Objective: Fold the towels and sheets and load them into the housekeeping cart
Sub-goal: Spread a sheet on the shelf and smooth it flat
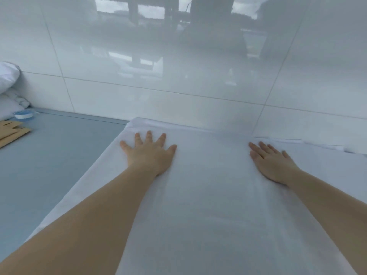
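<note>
Glossy white wall tiles (178, 56) rise just behind the grey table (49, 155) where I'm working. My left hand (149, 153) lies flat with fingers spread wide, and my right hand (272, 161) lies flat with fingers straight and closer together; both press the white sheet (208, 205) near its far edge. That edge butts against the wall, so if I push forward the cloth could bunch there and spoil the fold. Cardboard (12, 132) and a tape roll (23, 114) sit well apart at left.

Both hands, left hand (149, 153) and right hand (272, 162), lie on the sheet (208, 195), its far edge against the wall (178, 56).
</note>
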Demonstrator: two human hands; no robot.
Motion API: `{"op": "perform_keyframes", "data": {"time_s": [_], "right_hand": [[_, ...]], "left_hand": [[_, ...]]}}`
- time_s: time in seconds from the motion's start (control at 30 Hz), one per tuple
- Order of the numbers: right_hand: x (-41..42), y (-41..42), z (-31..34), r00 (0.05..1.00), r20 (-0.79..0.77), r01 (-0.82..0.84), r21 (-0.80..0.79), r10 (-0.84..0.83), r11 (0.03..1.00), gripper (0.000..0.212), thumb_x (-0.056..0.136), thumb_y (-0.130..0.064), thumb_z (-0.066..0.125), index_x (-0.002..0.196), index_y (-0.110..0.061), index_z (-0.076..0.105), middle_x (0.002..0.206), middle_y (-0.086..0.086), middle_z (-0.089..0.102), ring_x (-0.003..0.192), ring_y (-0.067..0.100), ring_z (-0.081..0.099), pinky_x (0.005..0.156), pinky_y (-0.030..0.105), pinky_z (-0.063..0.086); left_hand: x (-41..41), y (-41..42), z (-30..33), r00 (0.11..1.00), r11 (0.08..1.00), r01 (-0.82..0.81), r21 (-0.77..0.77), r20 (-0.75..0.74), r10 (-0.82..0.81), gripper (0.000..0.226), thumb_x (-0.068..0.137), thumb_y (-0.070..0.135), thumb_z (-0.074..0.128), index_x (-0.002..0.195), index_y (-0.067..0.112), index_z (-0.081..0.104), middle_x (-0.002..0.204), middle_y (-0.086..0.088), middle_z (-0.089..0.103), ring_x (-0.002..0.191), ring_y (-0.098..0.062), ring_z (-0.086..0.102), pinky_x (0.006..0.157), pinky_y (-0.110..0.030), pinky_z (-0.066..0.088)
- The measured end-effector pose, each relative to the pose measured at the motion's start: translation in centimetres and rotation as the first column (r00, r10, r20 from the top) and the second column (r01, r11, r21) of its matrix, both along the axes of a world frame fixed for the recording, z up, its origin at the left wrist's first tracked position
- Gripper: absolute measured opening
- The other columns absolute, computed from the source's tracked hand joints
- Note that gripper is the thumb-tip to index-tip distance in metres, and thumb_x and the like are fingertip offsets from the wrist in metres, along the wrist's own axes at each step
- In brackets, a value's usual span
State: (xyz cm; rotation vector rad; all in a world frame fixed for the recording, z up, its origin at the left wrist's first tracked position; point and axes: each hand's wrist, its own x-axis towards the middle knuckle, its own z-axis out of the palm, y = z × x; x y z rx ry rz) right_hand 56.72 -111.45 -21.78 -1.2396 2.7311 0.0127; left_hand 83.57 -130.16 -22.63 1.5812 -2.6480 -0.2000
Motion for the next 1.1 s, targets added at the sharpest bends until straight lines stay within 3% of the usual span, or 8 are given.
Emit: {"op": "perform_keyframes", "data": {"time_s": [0.1,0.2,0.33,0.53,0.67,0.9,1.0,1.1], "right_hand": [[0.3,2.3,0.5,0.996,0.012,0.084,0.027,-0.085,0.996,0.053,0.101,-0.048,0.011,0.152,-0.036,0.003,0.161,-0.006,-0.004,0.148,0.017,-0.001,0.119,0.049,0.002],[4.6,2.4,0.3,0.996,0.084,-0.035,-0.055,0.04,0.998,0.05,0.102,-0.043,0.017,0.152,-0.036,0.01,0.161,-0.009,0.0,0.148,0.017,0.001,0.116,0.052,0.0],[7.9,5.2,-1.2,0.976,0.012,-0.212,-0.153,0.216,0.965,0.05,0.101,-0.047,0.015,0.149,-0.046,0.004,0.159,-0.019,-0.002,0.146,0.005,-0.004,0.117,0.045,-0.005],[-0.8,15.0,-0.3,0.989,-0.01,0.146,-0.058,-0.147,0.988,0.052,0.1,-0.05,0.011,0.15,-0.044,0.0,0.16,-0.013,-0.006,0.147,0.009,-0.004,0.119,0.043,-0.002],[-4.3,17.2,0.0,0.941,-0.039,0.337,-0.014,-0.338,0.941,0.053,0.1,-0.046,0.012,0.152,-0.034,0.006,0.161,-0.008,-0.002,0.148,0.015,0.002,0.118,0.05,0.002],[-3.8,7.5,0.1,0.992,0.072,-0.093,-0.122,0.102,0.988,0.046,0.103,-0.039,0.02,0.148,-0.043,0.019,0.159,-0.017,0.009,0.147,0.009,0.004,0.116,0.055,-0.003],[-6.3,6.2,-0.3,0.997,0.026,-0.065,-0.06,0.066,0.996,0.052,0.098,-0.056,0.016,0.148,-0.048,0.008,0.16,-0.015,0.002,0.148,0.014,0.0,0.117,0.051,-0.004],[-10.7,9.1,0.0,0.989,0.006,0.149,-0.034,-0.149,0.988,0.062,0.091,-0.069,0.012,0.149,-0.047,0.006,0.161,-0.012,-0.001,0.148,0.019,0.0,0.118,0.051,-0.001]], "left_hand": [[-0.6,2.3,0.1,0.999,0.997,-0.043,-0.057,-0.028,0.042,0.055,0.1,0.046,0.014,0.152,0.029,0.019,0.161,-0.005,0.012,0.147,-0.033,0.006,0.113,-0.063,0.005],[-3.4,7.4,-0.1,0.991,0.987,0.105,-0.125,-0.066,-0.114,0.051,0.101,0.033,0.02,0.15,0.02,0.025,0.158,-0.008,0.021,0.146,-0.034,0.012,0.114,-0.06,0.008],[-7.8,15.4,-0.7,0.907,0.913,0.4,-0.08,-0.108,-0.407,0.058,0.099,0.045,0.018,0.153,0.026,0.013,0.162,-0.002,0.008,0.149,-0.028,-0.001,0.113,-0.062,-0.004],[-10.1,17.6,-0.4,0.947,0.947,0.322,-0.018,-0.01,-0.322,0.067,0.092,0.062,0.013,0.152,0.035,0.001,0.162,0.0,-0.004,0.147,-0.034,-0.01,0.102,-0.075,-0.009],[-12.6,19.6,0.2,0.962,0.963,0.268,0.028,0.044,-0.269,0.08,0.09,0.066,0.013,0.153,0.019,-0.004,0.161,-0.014,-0.008,0.145,-0.042,-0.013,0.1,-0.077,-0.01],[-16.6,20.9,-0.9,0.882,0.881,0.47,-0.059,0.031,-0.469,0.076,0.085,0.073,0.002,0.151,0.036,-0.01,0.162,-0.006,-0.01,0.146,-0.037,-0.014,0.1,-0.075,-0.012],[-16.5,20.6,-1.4,0.886,0.883,0.464,-0.069,0.029,-0.463,0.081,0.08,0.077,0.001,0.15,0.037,-0.012,0.162,-0.003,-0.011,0.146,-0.034,-0.016,0.101,-0.073,-0.012],[-16.4,20.5,-1.4,0.88,0.878,0.475,-0.053,0.003,-0.476,0.081,0.079,0.078,0.003,0.15,0.04,-0.009,0.162,-0.002,-0.011,0.146,-0.032,-0.016,0.103,-0.072,-0.011]]}}
